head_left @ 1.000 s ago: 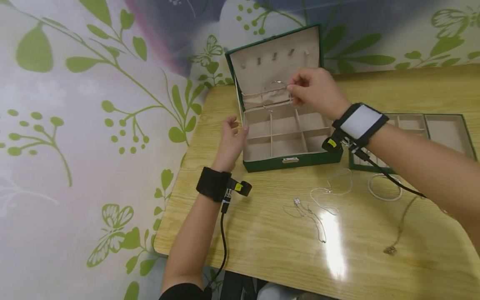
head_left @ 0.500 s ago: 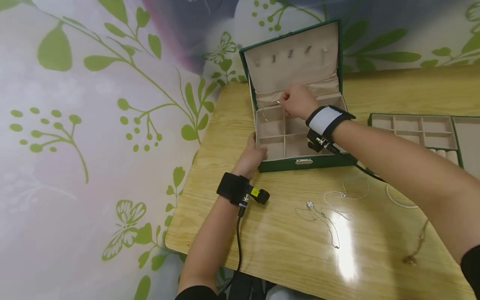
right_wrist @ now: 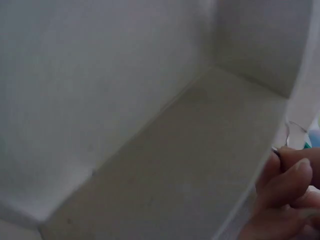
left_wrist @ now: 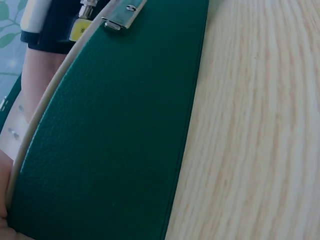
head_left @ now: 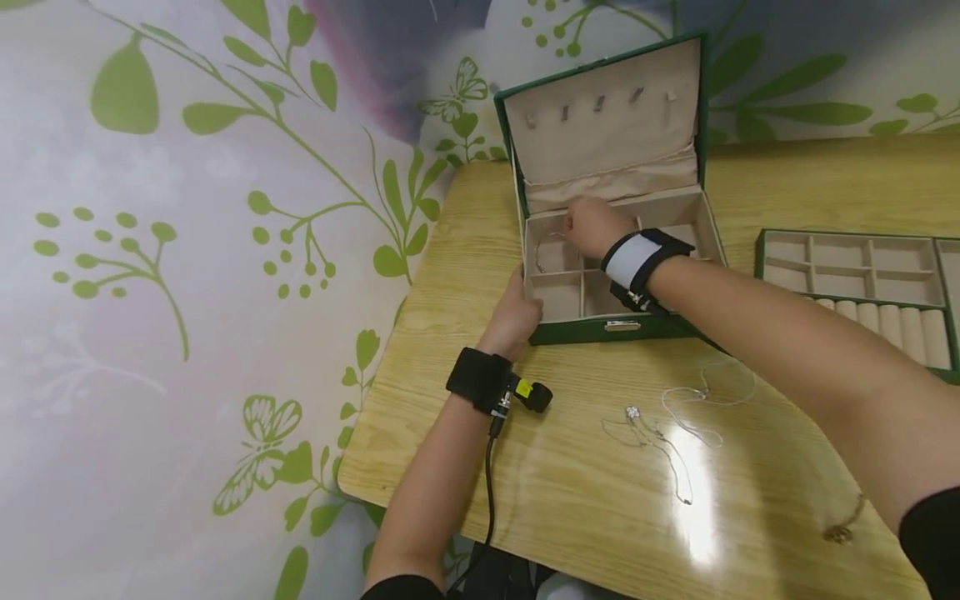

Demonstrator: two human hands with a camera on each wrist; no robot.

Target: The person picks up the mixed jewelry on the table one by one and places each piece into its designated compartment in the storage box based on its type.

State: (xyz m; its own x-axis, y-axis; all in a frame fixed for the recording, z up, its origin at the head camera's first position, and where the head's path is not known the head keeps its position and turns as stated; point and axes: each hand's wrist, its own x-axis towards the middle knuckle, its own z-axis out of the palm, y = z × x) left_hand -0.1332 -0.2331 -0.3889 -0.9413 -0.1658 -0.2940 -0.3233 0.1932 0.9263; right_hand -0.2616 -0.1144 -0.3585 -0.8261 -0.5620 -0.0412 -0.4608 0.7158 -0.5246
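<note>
A green jewelry box (head_left: 577,334) with a beige lining stands with its lid up. My left hand (head_left: 516,321) grips its front left wall, the thumb over the rim; in the left wrist view only bits of the fingers (left_wrist: 5,172) show beside the green front. Over the back left compartment, my right hand (head_left: 597,227) pinches a thin silver bracelet (head_left: 537,253). The bracelet's loop hangs down inside that compartment, and part of it is hidden by the hand. In the right wrist view, the fingertips (right_wrist: 295,175) hold the thin silver piece beyond a divider.
To the right lies a green tray (head_left: 840,298) with small compartments and ring rolls. In front of the box are a silver necklace with a flower pendant (head_left: 632,412), a silver chain (head_left: 675,400) and a gold-toned chain (head_left: 838,533). A patterned wall borders the table's left side.
My right hand has lowered the bracelet from in front of the lid into the back left compartment. My left hand has come to grip the box's wall. The view has shifted slightly.
</note>
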